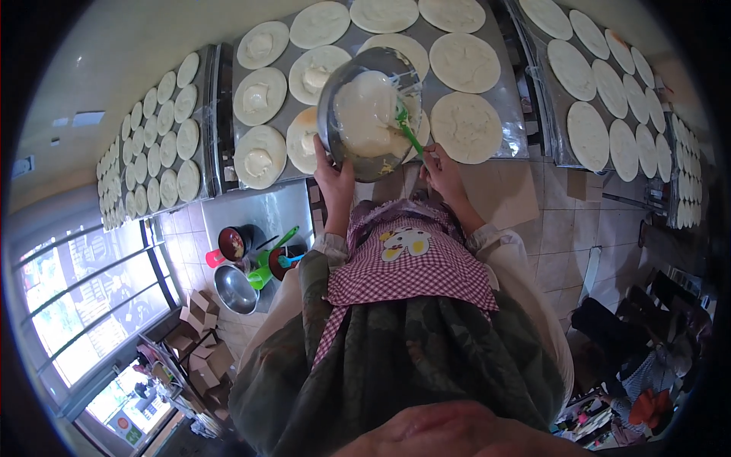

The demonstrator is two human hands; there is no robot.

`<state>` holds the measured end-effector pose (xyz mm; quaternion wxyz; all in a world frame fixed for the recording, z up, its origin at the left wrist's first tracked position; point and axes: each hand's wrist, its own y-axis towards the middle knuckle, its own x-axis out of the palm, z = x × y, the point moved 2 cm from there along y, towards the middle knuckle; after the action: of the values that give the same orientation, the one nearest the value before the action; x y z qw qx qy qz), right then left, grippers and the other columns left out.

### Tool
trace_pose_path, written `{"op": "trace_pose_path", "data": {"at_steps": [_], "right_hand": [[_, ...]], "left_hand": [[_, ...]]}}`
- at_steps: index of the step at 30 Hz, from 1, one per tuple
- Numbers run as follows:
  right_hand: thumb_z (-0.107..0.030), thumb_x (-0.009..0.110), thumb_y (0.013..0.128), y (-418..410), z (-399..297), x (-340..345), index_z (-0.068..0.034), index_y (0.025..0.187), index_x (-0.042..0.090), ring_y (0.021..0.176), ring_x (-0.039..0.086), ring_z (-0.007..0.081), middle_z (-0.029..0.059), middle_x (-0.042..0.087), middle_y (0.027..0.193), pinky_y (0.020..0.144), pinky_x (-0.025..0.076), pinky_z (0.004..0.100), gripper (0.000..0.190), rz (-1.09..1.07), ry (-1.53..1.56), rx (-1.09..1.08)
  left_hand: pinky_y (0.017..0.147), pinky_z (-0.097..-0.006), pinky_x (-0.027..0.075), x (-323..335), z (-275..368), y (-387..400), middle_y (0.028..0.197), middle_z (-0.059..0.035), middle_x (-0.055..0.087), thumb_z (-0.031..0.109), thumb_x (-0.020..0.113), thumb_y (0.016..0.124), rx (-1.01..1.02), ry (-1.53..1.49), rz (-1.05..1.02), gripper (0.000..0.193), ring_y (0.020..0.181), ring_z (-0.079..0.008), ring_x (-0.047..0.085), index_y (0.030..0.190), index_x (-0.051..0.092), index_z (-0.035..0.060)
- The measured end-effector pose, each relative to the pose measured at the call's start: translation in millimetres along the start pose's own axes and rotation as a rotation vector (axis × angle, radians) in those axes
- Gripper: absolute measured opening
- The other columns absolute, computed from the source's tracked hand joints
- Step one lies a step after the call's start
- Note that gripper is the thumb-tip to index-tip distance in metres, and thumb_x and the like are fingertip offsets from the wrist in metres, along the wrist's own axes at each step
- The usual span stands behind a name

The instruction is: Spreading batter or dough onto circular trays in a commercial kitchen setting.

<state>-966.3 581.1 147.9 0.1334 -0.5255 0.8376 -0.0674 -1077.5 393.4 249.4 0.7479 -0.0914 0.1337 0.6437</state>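
My left hand (335,184) grips the near left rim of a metal mixing bowl (374,167), which is held tilted above the trays. Inside lies a thick, glossy cream-coloured mixture (365,111). The fingers of my right hand (445,178) are closed around the handle of a green spatula (410,136), whose head is in the bowl by the mixture. Beneath the bowl, flat round dough discs (465,127) cover a metal tray (512,140). Several discs on the left carry a dollop of the cream mixture (257,163). The bowl partly hides the middle discs.
More trays of dough discs stand on the left (187,140) and right (588,137). Behind my left arm, a metal table (257,205) bears a steel bowl (234,290), a dark red bowl (231,244) and green utensils. Cardboard boxes (211,363) are at lower left. People (657,365) are at lower right.
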Motion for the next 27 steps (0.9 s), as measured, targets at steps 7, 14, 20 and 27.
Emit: {"op": "trace_pose_path", "data": {"at_steps": [7,14,20,27], "right_hand": [[-0.024,0.045,0.092,-3.2,-8.7,-7.8,-0.011,0.102,0.045,0.036,0.032,0.0016,0.0034,0.051,0.057,0.031,0.024,0.0153,0.016,-0.092,0.627,0.225],[-0.022,0.044,0.092,7.7,-26.7,-23.0,-0.012,0.099,0.046,0.034,0.031,0.0012,0.0038,0.050,0.057,0.031,0.024,0.0151,0.013,0.013,0.660,0.113],[-0.020,0.046,0.091,-9.2,-28.9,-50.1,-0.010,0.101,0.048,0.036,0.034,0.0033,0.0036,0.052,0.056,0.033,0.025,0.0176,0.014,0.150,0.635,0.096],[-0.019,0.048,0.089,-41.8,22.6,-85.6,-0.009,0.094,0.054,0.051,0.051,0.0117,0.0056,0.057,0.066,0.047,0.041,0.0248,0.013,0.559,0.114,-0.054]], "left_hand": [[0.057,-0.0267,0.045,16.8,7.7,25.5,0.076,-0.0180,0.061,0.002,0.050,0.070,0.063,0.127,-0.149,0.065,0.061,-0.0152,0.057,0.132,0.028,-0.0008],[0.067,-0.0275,0.046,39.7,-3.1,63.9,0.093,-0.0190,0.060,0.003,0.050,0.069,0.145,0.057,-0.305,0.064,0.076,-0.0161,0.057,0.130,0.032,-0.0026],[0.067,-0.0269,0.046,40.7,-39.1,92.8,0.087,-0.0112,0.059,0.009,0.052,0.070,-0.239,-0.097,-0.453,0.048,0.074,-0.0142,0.055,0.116,0.046,-0.0049],[0.052,-0.0252,0.045,21.4,-33.0,115.7,0.080,-0.0050,0.056,0.009,0.054,0.071,-0.236,-0.194,-0.291,0.032,0.066,-0.0116,0.052,0.101,0.052,-0.0024]]}}
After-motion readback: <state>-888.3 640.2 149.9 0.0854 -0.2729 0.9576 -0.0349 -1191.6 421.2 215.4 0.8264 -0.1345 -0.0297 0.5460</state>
